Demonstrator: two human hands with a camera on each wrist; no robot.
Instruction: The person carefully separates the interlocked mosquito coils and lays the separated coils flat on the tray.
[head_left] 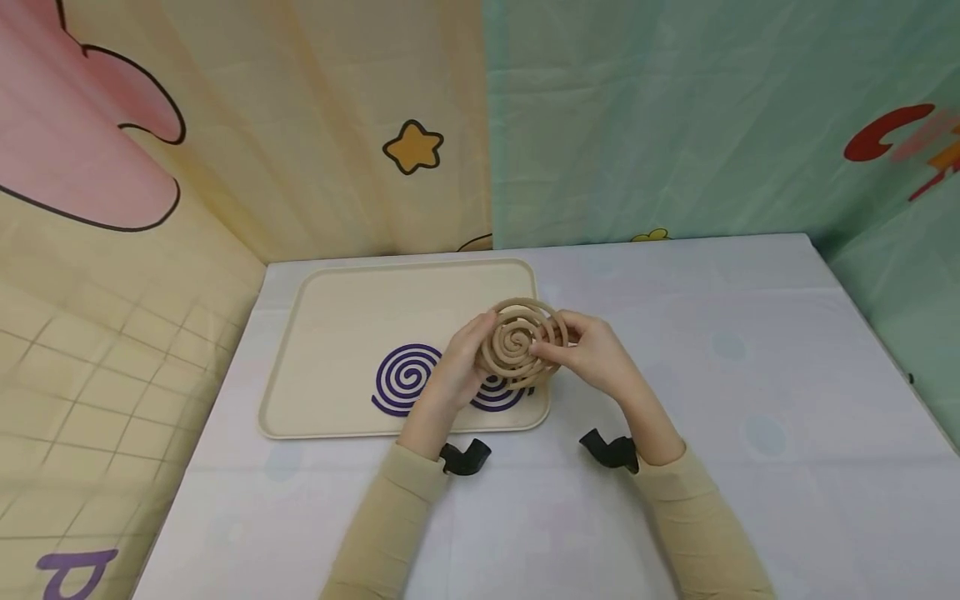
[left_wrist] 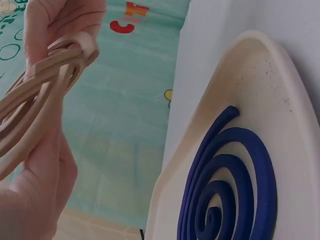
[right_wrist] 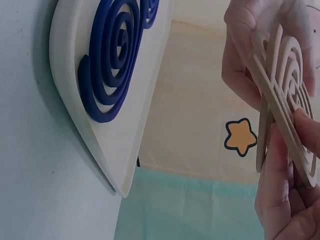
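Observation:
Both hands hold tan mosquito coils [head_left: 517,340] raised over the right side of the tray. The rings overlap and cross, looking like two coils nested together. My left hand [head_left: 457,362] grips their left edge. From the other side, my right hand [head_left: 596,350] pinches them, its thumb on the front face and fingers behind, as the right wrist view shows. Below, two dark blue mosquito coils lie on the cream tray [head_left: 337,312]. The left blue coil [head_left: 408,379] shows beside my left hand; the right blue coil [head_left: 497,406] is partly hidden under the tan ones.
A white cloth covers the table [head_left: 720,367] beneath the tray. Patterned curtains [head_left: 645,117] hang behind and at the sides. Black wrist-worn pieces [head_left: 467,457] sit at both cuffs, close over the table.

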